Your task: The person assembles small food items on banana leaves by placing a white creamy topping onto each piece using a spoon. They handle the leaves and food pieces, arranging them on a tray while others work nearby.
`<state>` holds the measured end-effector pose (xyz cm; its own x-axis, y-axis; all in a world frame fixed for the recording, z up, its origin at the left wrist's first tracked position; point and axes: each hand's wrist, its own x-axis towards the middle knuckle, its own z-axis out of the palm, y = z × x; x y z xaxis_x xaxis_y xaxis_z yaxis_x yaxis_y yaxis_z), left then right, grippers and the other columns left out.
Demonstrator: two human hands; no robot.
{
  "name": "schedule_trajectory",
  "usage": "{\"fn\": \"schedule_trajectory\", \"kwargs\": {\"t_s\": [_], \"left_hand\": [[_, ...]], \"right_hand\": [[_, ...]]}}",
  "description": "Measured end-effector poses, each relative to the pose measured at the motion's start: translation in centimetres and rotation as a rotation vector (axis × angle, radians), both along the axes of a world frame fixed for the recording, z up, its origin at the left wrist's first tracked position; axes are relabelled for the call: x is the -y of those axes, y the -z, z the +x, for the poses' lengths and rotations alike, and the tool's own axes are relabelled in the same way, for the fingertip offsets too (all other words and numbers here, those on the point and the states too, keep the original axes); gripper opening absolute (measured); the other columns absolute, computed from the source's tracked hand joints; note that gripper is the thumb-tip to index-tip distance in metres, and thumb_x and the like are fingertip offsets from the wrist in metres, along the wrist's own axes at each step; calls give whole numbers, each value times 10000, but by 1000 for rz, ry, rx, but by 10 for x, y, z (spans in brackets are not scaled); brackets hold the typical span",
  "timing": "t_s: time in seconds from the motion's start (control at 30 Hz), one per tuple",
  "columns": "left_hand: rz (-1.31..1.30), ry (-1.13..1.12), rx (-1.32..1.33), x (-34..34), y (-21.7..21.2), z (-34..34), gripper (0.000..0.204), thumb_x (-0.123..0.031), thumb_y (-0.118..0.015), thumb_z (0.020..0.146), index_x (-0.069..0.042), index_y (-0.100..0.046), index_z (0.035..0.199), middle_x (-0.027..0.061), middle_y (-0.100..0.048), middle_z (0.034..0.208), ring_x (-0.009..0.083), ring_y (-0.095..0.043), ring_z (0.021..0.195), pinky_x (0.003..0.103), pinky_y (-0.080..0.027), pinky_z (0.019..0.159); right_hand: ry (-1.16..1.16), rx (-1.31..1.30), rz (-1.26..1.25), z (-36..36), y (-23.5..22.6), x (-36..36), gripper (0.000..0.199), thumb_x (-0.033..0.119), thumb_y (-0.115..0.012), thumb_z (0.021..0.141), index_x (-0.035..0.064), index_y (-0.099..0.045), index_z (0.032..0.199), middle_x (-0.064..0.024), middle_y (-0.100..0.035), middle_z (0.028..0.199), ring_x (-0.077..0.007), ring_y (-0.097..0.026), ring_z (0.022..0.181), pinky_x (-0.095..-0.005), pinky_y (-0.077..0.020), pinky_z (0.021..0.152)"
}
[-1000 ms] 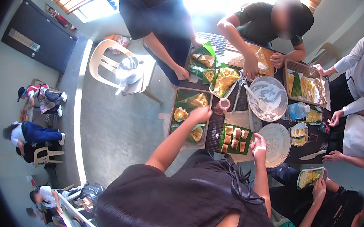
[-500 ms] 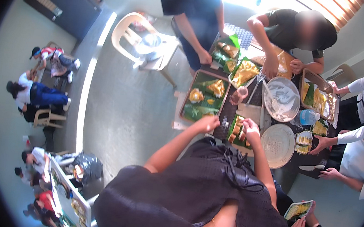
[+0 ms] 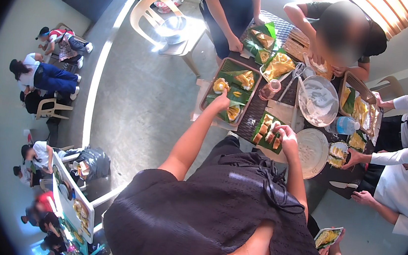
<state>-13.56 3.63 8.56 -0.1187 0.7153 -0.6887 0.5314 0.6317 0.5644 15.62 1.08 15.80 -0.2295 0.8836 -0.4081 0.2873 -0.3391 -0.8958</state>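
My left hand (image 3: 222, 101) reaches out over a brown tray (image 3: 212, 81) lined with banana leaves and holding yellow food portions; its fingertips rest on a leaf near the tray's middle. My right hand (image 3: 287, 135) is curled over a small banana leaf (image 3: 263, 120) that carries several brown and yellow food pieces (image 3: 266, 131), and its fingers pinch one of them. Both of my bare forearms stretch from my black top toward the dark table (image 3: 255, 108).
A metal bowl (image 3: 319, 100), a round white plate (image 3: 311, 151), a water bottle (image 3: 346, 125), a pink cup (image 3: 270, 89) and a knife (image 3: 342, 184) lie on the table. Other people stand around it. A white plastic chair (image 3: 148, 19) stands at the far left; people sit by the left wall.
My right hand has moved from the round white plate's edge to the small leaf with food pieces. My left hand has stayed on the brown tray. The view has shifted.
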Motion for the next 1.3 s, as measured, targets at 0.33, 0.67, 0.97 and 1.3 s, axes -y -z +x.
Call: {"fn": "schedule_trajectory", "kwargs": {"t_s": [0.33, 0.67, 0.97, 1.3], "left_hand": [[129, -160, 945, 42, -37, 131, 168, -208, -406, 820, -116, -409, 680, -27, -398, 532, 68, -333, 435, 215, -279, 401], [-31, -159, 1712, 34, -116, 196, 378, -314, -348, 868, -87, -371, 1169, 67, -457, 1147, 171, -462, 1019, 325, -365, 863], [262, 150, 1230, 42, -159, 216, 536, -386, -253, 894, -1, -249, 1268, 91, -245, 1316, 156, -217, 1210, 281, -136, 1003], [121, -370, 2012, 16, -173, 177, 621, -570, -240, 813, -186, -226, 1300, 153, -245, 1321, 303, -292, 1183, 430, -244, 966]], "right_hand": [[-10, 21, 26, 19, -9, -1, 133, 109, -443, 818, 14, -528, 779, -8, -542, 696, -76, -457, 602, -219, -381, 572], [-183, 254, 1192, -5, -75, 5, 486, 421, -298, 839, 52, -442, 1120, -159, -456, 1115, -314, -386, 1099, -435, -224, 939], [294, 398, 1252, 32, -89, -21, 570, 421, -135, 874, 37, -248, 1280, -148, -250, 1323, -266, -190, 1245, -398, -74, 1012], [-217, 422, 821, -29, -132, 30, 483, 286, -363, 853, -2, -334, 1239, -184, -197, 1337, -300, -116, 1264, -405, -87, 1009]]}}
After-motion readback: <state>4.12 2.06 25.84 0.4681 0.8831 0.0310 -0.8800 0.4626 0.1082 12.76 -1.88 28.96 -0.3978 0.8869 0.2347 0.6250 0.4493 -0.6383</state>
